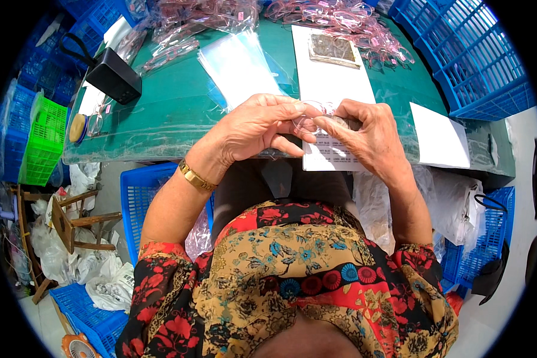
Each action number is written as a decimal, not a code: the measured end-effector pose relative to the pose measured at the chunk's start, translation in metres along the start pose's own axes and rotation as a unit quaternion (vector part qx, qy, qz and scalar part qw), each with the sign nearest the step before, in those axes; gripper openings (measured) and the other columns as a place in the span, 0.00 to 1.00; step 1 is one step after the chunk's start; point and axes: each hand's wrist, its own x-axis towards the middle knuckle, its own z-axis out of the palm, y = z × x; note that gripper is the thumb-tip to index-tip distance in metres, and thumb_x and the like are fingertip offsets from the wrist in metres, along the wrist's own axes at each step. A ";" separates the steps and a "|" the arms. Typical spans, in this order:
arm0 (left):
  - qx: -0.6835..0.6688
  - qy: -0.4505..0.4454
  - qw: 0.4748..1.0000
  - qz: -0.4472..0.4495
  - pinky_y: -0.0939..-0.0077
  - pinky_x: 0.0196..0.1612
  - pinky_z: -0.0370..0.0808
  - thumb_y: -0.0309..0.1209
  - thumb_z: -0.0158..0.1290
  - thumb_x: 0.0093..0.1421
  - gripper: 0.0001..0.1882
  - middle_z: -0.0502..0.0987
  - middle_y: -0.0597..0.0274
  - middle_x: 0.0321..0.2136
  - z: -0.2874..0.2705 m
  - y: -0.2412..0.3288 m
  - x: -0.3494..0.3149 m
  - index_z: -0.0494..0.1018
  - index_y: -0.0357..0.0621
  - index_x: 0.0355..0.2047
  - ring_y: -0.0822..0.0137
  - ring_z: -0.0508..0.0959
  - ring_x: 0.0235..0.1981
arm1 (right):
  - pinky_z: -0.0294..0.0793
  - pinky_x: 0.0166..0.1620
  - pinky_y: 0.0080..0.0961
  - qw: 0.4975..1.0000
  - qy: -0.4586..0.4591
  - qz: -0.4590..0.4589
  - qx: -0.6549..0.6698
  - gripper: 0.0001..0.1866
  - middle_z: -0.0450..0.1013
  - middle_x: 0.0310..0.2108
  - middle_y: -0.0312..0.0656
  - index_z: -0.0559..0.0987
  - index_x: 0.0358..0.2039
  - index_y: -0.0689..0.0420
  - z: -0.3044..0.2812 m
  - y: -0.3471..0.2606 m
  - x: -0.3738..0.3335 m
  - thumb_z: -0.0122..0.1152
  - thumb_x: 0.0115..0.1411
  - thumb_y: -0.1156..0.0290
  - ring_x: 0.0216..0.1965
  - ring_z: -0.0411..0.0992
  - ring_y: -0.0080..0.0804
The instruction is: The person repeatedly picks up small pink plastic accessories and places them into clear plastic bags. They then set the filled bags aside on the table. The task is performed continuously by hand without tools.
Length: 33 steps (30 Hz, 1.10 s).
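Close together over the table's near edge, both my hands hold a pair of eyeglasses (304, 124) with a thin rim. My left hand (253, 126) pinches it between thumb and fingers, the lower fingers loosely curled below. From the other side my right hand (369, 132) grips it with thumb and bent forefinger, which hide most of the frame. White sheets with rows of print (329, 156) lie just beneath the hands. Beyond them, a small framed dark rectangular block (334, 50) rests on white paper. A stack of see-through plastic sleeves (240, 67) lies to its left.
Heaps of bagged pink-framed glasses (355, 24) cover the back of the green table (167, 122). A black box with a strap (114, 76) stands at the left. Blue crates (468, 51) rise on the right. A green crate (45, 140) and a wooden stool (80, 221) are at the left.
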 end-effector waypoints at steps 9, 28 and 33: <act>0.035 0.025 0.999 -0.003 0.76 0.32 0.85 0.26 0.54 0.60 0.20 0.77 0.51 0.38 0.008 0.001 0.000 0.69 0.27 0.51 0.64 0.81 0.37 | 0.68 0.22 0.28 1.000 0.007 0.000 0.004 0.19 0.71 0.14 0.46 0.79 0.23 0.61 0.001 0.004 -0.002 0.66 0.53 0.55 0.16 0.72 0.34; 0.087 0.121 0.988 0.034 0.76 0.36 0.83 0.25 0.56 0.60 0.09 0.78 0.56 0.31 0.022 -0.008 0.001 0.74 0.33 0.39 0.67 0.81 0.32 | 0.73 0.48 0.35 0.962 0.033 -0.185 -0.201 0.26 0.70 0.49 0.39 0.73 0.51 0.50 -0.010 0.094 0.117 0.58 0.57 0.48 0.46 0.73 0.40; 0.108 0.148 0.983 0.019 0.79 0.36 0.82 0.25 0.55 0.60 0.09 0.78 0.52 0.32 0.025 -0.008 0.000 0.74 0.30 0.38 0.64 0.82 0.34 | 0.74 0.49 0.37 0.955 -0.043 -0.192 -0.221 0.31 0.69 0.47 0.42 0.72 0.52 0.50 -0.011 0.085 0.133 0.60 0.54 0.44 0.45 0.73 0.43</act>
